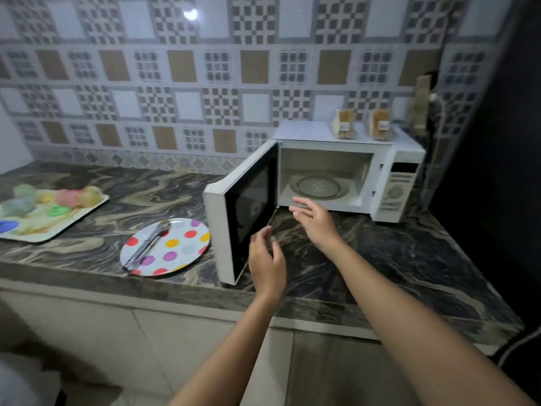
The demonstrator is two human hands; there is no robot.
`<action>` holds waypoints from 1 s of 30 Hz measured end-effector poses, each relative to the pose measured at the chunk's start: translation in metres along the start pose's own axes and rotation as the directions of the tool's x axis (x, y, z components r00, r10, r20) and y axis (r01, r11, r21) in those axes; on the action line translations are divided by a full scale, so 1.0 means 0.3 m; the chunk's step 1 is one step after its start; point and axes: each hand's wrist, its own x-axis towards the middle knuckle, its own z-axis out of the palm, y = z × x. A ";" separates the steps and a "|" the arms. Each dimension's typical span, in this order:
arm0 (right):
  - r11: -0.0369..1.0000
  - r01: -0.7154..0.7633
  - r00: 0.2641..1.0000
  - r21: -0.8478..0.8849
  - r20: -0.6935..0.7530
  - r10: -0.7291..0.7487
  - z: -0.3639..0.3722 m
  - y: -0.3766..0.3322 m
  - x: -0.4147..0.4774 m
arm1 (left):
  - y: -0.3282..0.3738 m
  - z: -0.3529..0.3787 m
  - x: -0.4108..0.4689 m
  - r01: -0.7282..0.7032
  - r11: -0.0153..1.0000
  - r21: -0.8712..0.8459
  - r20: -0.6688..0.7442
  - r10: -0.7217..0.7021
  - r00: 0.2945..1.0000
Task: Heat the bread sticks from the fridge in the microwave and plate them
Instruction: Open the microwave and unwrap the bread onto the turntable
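A white microwave (401, 183) stands on the marble counter with its door (243, 209) swung wide open to the left. Its cavity holds only the glass turntable (317, 186). My left hand (268, 260) hovers just right of the door's lower edge, fingers apart and holding nothing. My right hand (314, 221) reaches toward the cavity opening, also spread and holding nothing. A polka-dot plate (187, 244) with metal tongs (149, 244) on it lies left of the door. No bread sticks show in either hand.
Two wrapped bread packs (345, 124) (380, 126) sit on top of the microwave. A tray (73, 221) with coloured cups is at the far left. A dark tall appliance (503, 171) borders the right. The counter edge (175, 297) runs across the front.
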 end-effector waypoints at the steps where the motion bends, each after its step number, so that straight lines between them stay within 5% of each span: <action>1: 1.000 -0.011 0.999 -0.021 -0.034 0.011 -0.048 0.013 -0.003 | 0.023 0.030 -0.002 -0.012 1.000 0.005 0.047 0.012 0.999; 8: 0.991 -0.080 0.964 -0.107 -0.260 0.050 -0.370 0.068 0.006 | 0.165 0.301 0.045 -0.045 0.993 0.110 0.360 0.003 0.933; 13: 0.977 -0.119 0.936 -0.178 -0.348 0.051 -0.563 0.113 0.101 | 0.250 0.499 0.163 -0.057 0.994 0.093 0.438 0.010 0.899; 24: 0.956 -0.098 0.939 -0.278 -0.345 -0.005 -0.915 0.026 0.608 | 0.423 0.875 0.632 -0.128 0.992 0.009 0.335 0.117 0.935; 30: 0.927 -0.213 0.953 -0.309 -0.276 0.127 -1.002 0.022 0.857 | 0.424 0.997 0.874 -0.030 0.981 0.191 0.329 -0.035 0.944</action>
